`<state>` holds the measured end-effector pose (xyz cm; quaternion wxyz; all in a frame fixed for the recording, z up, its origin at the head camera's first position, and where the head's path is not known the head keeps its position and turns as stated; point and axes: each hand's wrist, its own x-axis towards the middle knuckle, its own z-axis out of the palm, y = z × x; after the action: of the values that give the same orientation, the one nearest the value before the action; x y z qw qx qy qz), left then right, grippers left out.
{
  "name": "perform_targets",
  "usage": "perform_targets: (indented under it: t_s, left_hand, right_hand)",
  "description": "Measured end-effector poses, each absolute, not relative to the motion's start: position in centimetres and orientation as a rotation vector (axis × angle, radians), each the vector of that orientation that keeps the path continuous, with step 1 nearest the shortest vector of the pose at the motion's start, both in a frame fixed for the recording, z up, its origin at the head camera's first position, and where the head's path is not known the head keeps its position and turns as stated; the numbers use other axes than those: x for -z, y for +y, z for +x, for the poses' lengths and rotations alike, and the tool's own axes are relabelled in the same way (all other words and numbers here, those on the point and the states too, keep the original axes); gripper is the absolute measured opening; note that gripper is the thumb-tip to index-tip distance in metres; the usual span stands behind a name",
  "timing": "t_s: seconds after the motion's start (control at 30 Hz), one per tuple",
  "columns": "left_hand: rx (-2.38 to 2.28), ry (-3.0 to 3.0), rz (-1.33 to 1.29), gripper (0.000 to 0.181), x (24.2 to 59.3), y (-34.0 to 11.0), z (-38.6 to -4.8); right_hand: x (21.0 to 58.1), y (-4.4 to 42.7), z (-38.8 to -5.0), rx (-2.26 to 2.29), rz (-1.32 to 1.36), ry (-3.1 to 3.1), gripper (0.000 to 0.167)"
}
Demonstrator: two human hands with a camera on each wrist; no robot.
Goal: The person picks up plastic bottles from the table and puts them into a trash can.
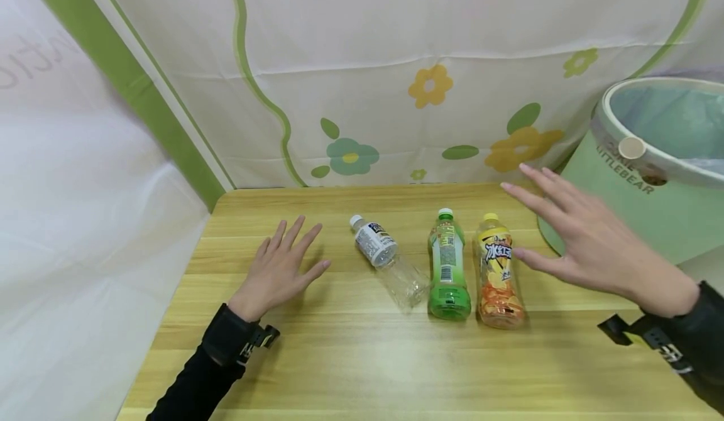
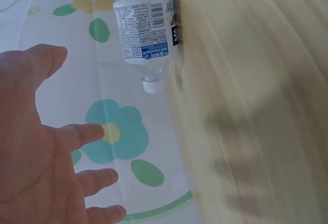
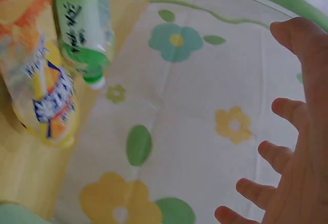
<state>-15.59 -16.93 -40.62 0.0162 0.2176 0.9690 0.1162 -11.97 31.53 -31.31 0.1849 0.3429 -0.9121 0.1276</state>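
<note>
Three plastic bottles lie on the wooden table. The clear bottle with a white label (image 1: 376,243) lies slanted, its white cap toward the back left. Beside it is a green bottle (image 1: 449,270) with a white cap, then a yellow and orange drink bottle (image 1: 499,276) with a yellow cap. My left hand (image 1: 279,269) is spread left of the clear bottle, apart from it, holding nothing. My right hand (image 1: 588,239) is held with fingers extended just right of the yellow and orange bottle, nothing in its grasp. In the left wrist view the clear bottle (image 2: 146,29) is beyond the thumb.
A light green bin (image 1: 633,157) with a liner and a pale rim stands at the right, beside the table. Behind the wooden table (image 1: 339,358) hangs a white cloth (image 1: 351,107) printed with flowers. More white cloth (image 1: 73,232) hangs along the left side.
</note>
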Motion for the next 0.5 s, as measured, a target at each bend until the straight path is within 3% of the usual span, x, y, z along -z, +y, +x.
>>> perform_targets:
  t_s: [0.5]
  left_hand:
    - [-0.44,2.922,0.874,0.079,39.3,-15.6,-16.5]
  right_hand:
    - [39.6,29.6,-9.9,-0.387,0.855,-2.814,0.086]
